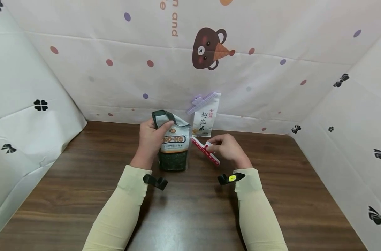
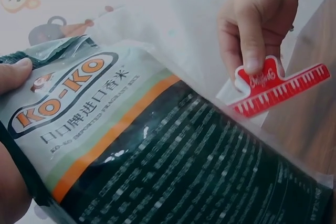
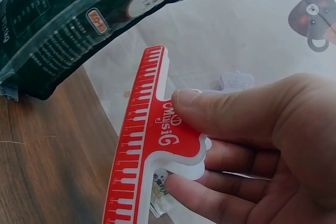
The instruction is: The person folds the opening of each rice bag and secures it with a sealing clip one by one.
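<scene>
My left hand (image 1: pixel 150 138) grips the top of a green and white KO-KO rice bag (image 1: pixel 173 153), whose upper edge is folded over. The bag stands upright near the back of the table. In the left wrist view, the thumb lies on the bag's (image 2: pixel 136 135) printed front. My right hand (image 1: pixel 227 148) pinches a red and white clip (image 1: pixel 205 150) with a piano-key pattern, just right of the bag. In the right wrist view, thumb and fingers hold the clip (image 3: pixel 157 124) by its handle tabs, its long bar pointing toward the bag.
Behind, a white rice packet (image 1: pixel 204 120) with a purple clip (image 1: pixel 202 102) across its top stands against the printed backdrop (image 1: pixel 130 76). The brown wooden table (image 1: pixel 184 216) runs back to that backdrop, with white sheets (image 1: pixel 344 139) along both sides.
</scene>
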Demonstrator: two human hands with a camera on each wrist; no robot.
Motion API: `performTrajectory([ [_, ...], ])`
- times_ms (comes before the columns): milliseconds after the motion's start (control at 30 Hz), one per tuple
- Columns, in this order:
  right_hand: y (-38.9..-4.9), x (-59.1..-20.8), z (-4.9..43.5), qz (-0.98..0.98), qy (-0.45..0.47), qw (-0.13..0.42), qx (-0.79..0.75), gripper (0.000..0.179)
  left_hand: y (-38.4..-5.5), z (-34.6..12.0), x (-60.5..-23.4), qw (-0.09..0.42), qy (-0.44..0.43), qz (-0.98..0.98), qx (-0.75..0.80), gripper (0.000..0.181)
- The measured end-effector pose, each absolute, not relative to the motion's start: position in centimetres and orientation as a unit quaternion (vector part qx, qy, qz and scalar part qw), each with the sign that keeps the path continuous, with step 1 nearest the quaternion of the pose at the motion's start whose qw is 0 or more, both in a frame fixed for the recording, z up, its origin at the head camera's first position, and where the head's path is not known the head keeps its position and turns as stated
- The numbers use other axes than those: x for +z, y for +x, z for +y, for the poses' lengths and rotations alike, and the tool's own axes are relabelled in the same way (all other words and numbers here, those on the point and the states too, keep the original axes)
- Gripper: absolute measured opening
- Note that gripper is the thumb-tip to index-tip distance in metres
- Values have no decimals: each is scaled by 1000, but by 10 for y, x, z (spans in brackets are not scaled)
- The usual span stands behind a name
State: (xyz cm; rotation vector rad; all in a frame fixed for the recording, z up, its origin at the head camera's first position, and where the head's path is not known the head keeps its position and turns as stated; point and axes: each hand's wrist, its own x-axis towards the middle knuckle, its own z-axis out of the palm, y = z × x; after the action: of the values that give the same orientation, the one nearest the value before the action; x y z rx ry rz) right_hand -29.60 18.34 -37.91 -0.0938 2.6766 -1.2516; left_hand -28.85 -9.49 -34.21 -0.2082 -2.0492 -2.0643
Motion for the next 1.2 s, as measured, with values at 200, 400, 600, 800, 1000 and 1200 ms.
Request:
performTrajectory([
  [200, -296, -373, 185, 901, -42, 75, -425, 22, -291, -99, -342, 104, -80, -701, -701, 26],
  [400, -292, -367, 185, 899, -32, 66, -432, 23, -292, -101, -342, 96, -92, -699, -703, 25],
  [600, -290, -361, 187, 897, -32, 56, -437, 24, -294, -103, -344, 94, -105, -693, -707, 22],
  [800, -289, -358, 188, 897, -43, 44, -437, 24, -294, -103, -345, 89, -109, -689, -711, 19],
  [1000, -285, -352, 188, 897, -48, 32, -438, 26, -294, -102, -345, 97, -108, -688, -711, 21],
  [1200, -282, -345, 189, 898, -67, 10, -436, 25, -295, -102, -346, 101, -110, -686, -712, 22],
])
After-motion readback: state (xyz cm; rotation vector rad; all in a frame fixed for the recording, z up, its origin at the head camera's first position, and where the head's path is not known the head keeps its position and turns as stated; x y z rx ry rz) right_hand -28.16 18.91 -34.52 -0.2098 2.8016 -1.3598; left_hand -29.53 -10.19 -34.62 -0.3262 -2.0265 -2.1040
